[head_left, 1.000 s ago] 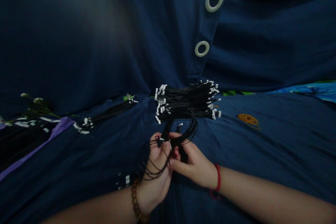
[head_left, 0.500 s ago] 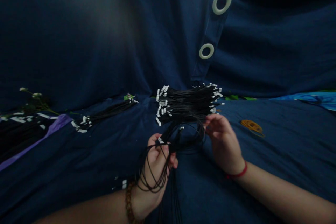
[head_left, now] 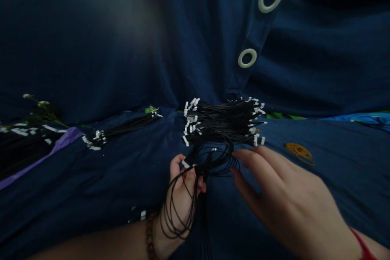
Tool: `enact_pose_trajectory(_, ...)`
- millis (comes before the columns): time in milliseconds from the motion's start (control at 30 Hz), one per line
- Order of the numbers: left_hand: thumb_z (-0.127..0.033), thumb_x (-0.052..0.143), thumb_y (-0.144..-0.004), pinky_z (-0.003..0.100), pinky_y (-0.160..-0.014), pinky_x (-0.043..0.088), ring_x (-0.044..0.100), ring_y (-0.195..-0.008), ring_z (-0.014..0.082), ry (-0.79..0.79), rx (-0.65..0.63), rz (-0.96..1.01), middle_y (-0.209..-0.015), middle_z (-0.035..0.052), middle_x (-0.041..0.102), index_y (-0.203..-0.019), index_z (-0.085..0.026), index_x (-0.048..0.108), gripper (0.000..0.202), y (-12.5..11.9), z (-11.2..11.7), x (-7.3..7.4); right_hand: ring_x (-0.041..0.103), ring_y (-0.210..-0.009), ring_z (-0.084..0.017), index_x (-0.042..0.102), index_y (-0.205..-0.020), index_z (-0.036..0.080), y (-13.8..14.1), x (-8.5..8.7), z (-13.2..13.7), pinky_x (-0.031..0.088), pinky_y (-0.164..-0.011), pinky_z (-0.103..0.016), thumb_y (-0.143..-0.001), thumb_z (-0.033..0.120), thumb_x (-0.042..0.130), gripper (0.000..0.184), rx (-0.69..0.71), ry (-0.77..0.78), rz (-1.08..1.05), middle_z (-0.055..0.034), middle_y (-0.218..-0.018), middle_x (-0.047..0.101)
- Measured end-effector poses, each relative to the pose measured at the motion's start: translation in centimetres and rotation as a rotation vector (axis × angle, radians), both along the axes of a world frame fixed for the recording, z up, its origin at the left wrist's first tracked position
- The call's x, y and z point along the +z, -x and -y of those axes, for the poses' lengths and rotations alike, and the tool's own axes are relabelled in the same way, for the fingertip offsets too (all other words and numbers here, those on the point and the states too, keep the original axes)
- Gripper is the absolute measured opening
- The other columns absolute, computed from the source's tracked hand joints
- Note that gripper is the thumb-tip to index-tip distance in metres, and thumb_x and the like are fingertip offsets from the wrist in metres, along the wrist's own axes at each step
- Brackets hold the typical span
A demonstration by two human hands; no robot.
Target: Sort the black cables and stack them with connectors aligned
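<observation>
Thin black cords (head_left: 213, 166) with small white tags or connectors are gathered into loops in my left hand (head_left: 183, 187). Its thumb and fingers are closed around them. Several loops hang over the wrist, and loose strands run down below the hand. My right hand (head_left: 274, 187) reaches in from the right with thumb and forefinger apart, their tips at the right edge of the loops; whether they touch the cords I cannot tell. Just beyond both hands lies a large pile of black cords (head_left: 225, 118) with white ends on each side.
Orange rubber bands (head_left: 300, 152) lie on the dark blue cloth (head_left: 122, 187) to the right. A thin cord bundle (head_left: 128, 127) sits left of the pile. Farther left are more cords (head_left: 21, 146) by a purple strip (head_left: 57, 148). A blue curtain (head_left: 183, 40) hangs behind.
My right hand has come nearer and turned, its back now facing me, with its fingers farther apart. My left hand keeps its hold, and the loops over its wrist hang lower.
</observation>
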State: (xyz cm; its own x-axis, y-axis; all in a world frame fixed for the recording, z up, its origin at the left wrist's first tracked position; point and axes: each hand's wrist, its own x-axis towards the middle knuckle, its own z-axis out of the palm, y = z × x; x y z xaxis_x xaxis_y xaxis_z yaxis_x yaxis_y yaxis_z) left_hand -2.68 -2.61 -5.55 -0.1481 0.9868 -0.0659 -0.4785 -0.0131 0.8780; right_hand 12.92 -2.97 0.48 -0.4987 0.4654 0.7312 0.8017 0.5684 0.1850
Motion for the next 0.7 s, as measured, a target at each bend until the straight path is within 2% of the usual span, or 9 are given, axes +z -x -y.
enact_pose_trajectory(167, -0.023, 0.05, -0.082, 0.019, -0.057, 0.042, 0.047, -0.057, 0.0058, -0.04, 0.007, -0.03, -0.068, -0.0047, 0.047, -0.109, -0.029, 0.028, 0.036, 0.1, -0.2, -0.3, 0.054, -0.071, -0.019, 0.053, -0.105, 0.01, -0.2, 0.1, -0.8, 0.038, -0.057, -0.03, -0.08, 0.025, 0.053, 0.029, -0.057, -0.111, 0.048, -0.0096, -0.087, 0.058)
enact_pose_trajectory(300, -0.023, 0.051, -0.082, 0.019, -0.059, 0.044, 0.049, -0.058, 0.0057, -0.027, 0.001, -0.022, -0.069, -0.0048, 0.048, -0.11, -0.03, 0.028, 0.037, 0.1, -0.1, -0.6, 0.054, -0.068, -0.018, 0.056, -0.092, 0.012, -0.1, -0.2, -0.7, 0.037, -0.055, -0.029, -0.082, 0.026, 0.052, 0.018, -0.051, -0.066, 0.051, -0.0079, -0.082, 0.058)
enact_pose_trajectory(433, -0.025, 0.051, -0.082, 0.02, -0.061, 0.046, 0.051, -0.059, 0.0061, -0.036, -0.01, 0.004, -0.07, -0.005, 0.048, -0.11, -0.03, 0.028, 0.037, 0.1, 0.1, -0.6, 0.054, -0.066, -0.018, 0.055, -0.091, 0.013, -0.3, -0.5, -0.8, 0.036, -0.054, -0.029, -0.082, 0.022, 0.053, 0.013, -0.028, -0.09, 0.062, -0.006, -0.08, 0.058)
enact_pose_trajectory(567, -0.027, 0.054, -0.08, 0.021, -0.064, 0.047, 0.052, -0.061, 0.0067, -0.028, -0.024, -0.006, -0.072, -0.0041, 0.05, -0.112, -0.031, 0.028, 0.042, 0.2, 0.2, -0.7, 0.052, -0.064, -0.016, 0.054, -0.097, 0.013, -0.4, -0.5, -0.5, 0.036, -0.054, -0.029, -0.082, 0.016, 0.052, 0.016, 0.093, -0.059, 0.05, -0.0047, -0.078, 0.058)
enact_pose_trajectory(700, -0.026, 0.056, -0.079, 0.02, -0.062, 0.045, 0.053, -0.061, 0.0075, -0.056, -0.039, -0.009, -0.071, -0.0038, 0.051, -0.115, -0.03, 0.026, 0.047, 0.2, 0.1, -0.9, 0.051, -0.061, -0.014, 0.056, -0.09, 0.017, 0.5, -0.5, 1.2, 0.039, -0.053, -0.026, -0.085, 0.015, 0.046, 0.011, 0.297, 0.174, -0.036, -0.0014, -0.073, 0.056)
